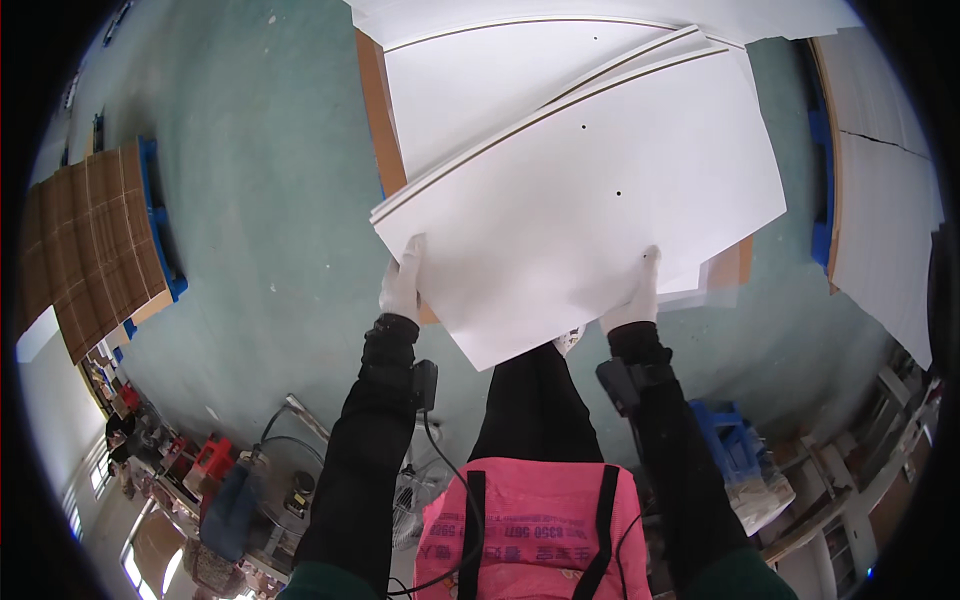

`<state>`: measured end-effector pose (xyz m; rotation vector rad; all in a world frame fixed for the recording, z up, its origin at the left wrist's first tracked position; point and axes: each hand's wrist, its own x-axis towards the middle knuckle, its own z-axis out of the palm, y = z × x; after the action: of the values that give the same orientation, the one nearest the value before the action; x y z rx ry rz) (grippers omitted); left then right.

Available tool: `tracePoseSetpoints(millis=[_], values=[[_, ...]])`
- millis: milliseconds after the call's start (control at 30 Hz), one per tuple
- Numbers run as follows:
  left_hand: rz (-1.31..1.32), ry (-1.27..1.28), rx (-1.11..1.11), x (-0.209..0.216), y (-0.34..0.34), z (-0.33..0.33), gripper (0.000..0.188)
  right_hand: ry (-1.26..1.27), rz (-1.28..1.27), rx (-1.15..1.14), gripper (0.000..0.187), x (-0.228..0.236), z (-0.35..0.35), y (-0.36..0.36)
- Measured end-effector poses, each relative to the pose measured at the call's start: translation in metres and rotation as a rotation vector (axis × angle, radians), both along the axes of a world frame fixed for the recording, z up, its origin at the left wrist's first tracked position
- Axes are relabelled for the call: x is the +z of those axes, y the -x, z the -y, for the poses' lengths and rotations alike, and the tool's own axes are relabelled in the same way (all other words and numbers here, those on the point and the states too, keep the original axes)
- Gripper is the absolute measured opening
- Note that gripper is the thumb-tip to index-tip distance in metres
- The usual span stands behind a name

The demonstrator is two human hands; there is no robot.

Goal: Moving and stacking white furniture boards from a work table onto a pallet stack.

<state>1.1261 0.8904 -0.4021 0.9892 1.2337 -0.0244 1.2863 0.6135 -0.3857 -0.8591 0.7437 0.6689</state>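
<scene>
Clock is centred on the view, 12 = away from the wearer. Large white rectangular board [600, 225] with small dark holes sits at 1, tilted askew over a stack of white flat panels [470, 90] at 12. More panel edges show right under its far side; can't tell if they're in the grip too. White-gloved left hand [402, 283] is clamped on the board at the board's own 8; white-gloved right hand [638, 297] is clamped on it at 5. Fingers underneath are hidden.

Around it: brown cardboard strip [378, 120] along the stack's left side. White shoe [570, 340] at the board's near edge, close to the right hand. Black cable [470, 490] loops from the left wrist over the pink apron [545, 525] at 6.

Between 9 and 10: brown corrugated cardboard [95, 230] on a blue pallet [158, 215]. Between 2 and 3: white sheet stack [885, 180] on blue supports. Blue plastic stool [725, 440] at 4. Cluttered items with a red plastic container [213, 458] at 8.

Surface: smooth green floor [270, 190], lightly marked. Workshop-like room, bright windows at lower left.
</scene>
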Motion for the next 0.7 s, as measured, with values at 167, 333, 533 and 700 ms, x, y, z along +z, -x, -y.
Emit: tracePoseSetpoints(millis=[167,333,533,700], values=[[-0.023,-0.566,-0.058,-0.029,0.047,0.001,0.053,-0.047,-0.071,-0.181,0.066,-0.003,-0.062,0.030],[-0.148,-0.310,-0.236,0.006,-0.012,-0.023,0.057,0.085,-0.093,-0.196,0.062,0.010,-0.056,0.025],[-0.350,-0.431,-0.319,0.013,-0.068,-0.090,0.073,-0.050,-0.113,-0.264,0.049,-0.005,-0.057,-0.030],[-0.341,-0.462,-0.369,0.012,-0.110,-0.128,0.073,0.017,-0.140,-0.247,0.049,-0.003,-0.060,-0.064]])
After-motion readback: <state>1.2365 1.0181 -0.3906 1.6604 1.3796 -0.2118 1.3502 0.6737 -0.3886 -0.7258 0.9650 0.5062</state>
